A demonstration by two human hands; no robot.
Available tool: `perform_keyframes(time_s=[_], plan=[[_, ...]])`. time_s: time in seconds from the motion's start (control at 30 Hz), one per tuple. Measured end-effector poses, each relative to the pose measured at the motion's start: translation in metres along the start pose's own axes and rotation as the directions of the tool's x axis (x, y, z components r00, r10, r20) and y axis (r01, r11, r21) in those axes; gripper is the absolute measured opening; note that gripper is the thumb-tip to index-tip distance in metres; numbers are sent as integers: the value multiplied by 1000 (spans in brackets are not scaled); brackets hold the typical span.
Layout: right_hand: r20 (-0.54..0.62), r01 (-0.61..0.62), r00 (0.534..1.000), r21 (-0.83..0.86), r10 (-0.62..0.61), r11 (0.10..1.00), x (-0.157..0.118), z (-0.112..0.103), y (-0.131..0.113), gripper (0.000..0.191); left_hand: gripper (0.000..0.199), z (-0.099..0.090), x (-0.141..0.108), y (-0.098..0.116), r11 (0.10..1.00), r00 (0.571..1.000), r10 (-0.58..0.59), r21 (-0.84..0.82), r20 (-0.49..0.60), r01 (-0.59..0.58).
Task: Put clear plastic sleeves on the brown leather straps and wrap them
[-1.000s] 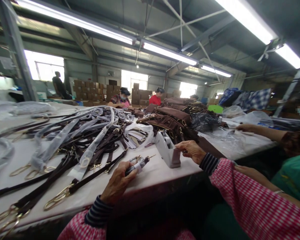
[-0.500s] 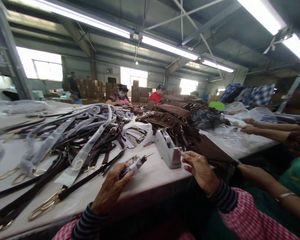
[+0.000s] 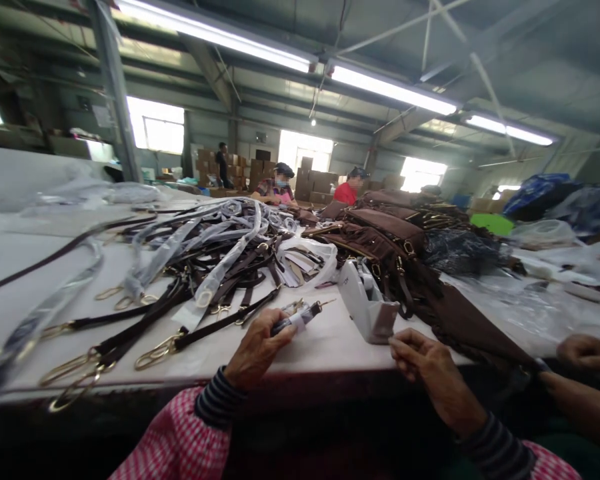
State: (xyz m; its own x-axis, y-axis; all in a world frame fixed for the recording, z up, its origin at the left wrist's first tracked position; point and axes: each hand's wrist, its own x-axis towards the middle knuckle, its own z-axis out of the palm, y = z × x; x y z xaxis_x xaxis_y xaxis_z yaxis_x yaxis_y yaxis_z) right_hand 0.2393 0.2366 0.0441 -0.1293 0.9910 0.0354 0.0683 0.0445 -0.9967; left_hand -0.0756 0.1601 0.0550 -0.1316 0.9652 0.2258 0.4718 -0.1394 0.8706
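My left hand is closed around a folded dark strap in a clear wrapper, its gold metal end pointing right. To the right stands a grey tape dispenser at the table's front edge. Just beside its front end is my right hand, thumb and fingers pinched together; what lies between them is too small to make out. Dark straps with gold hooks spread to the left of my left hand. Behind the hands sits an open plastic bag with paper pieces in it.
Brown bags are heaped behind and right of the dispenser. Wrapped straps pile up at the centre left. A co-worker's hand is at the right edge. People sit across the table.
The view has turned to the left, so things appear further right. My right hand has moved down slightly from the dispenser's front end. My left hand still holds the strap.
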Motion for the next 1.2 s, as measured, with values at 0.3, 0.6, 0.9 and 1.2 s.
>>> perform_keyframes(time_s=[0.3, 0.6, 0.9, 1.2], plan=[[401, 114, 895, 215, -194, 970, -19, 124, -42, 38, 37, -1, 0, 4, 1000, 999, 13, 11, -45, -13], [356, 73, 926, 165, -128, 984, -8, 151, -27, 48, 33, 2, 6, -7, 998, 991, -14, -61, -135, 6], [289, -11, 957, 65, -8, 998, 0, 166, -28, 50, 30, 3, 5, -12, 997, 986, -3, -75, -168, -10], [325, 88, 937, 128, -125, 988, 2, 168, -18, 46, 35, -1, 2, -6, 983, 990, 2, -180, -140, -28]])
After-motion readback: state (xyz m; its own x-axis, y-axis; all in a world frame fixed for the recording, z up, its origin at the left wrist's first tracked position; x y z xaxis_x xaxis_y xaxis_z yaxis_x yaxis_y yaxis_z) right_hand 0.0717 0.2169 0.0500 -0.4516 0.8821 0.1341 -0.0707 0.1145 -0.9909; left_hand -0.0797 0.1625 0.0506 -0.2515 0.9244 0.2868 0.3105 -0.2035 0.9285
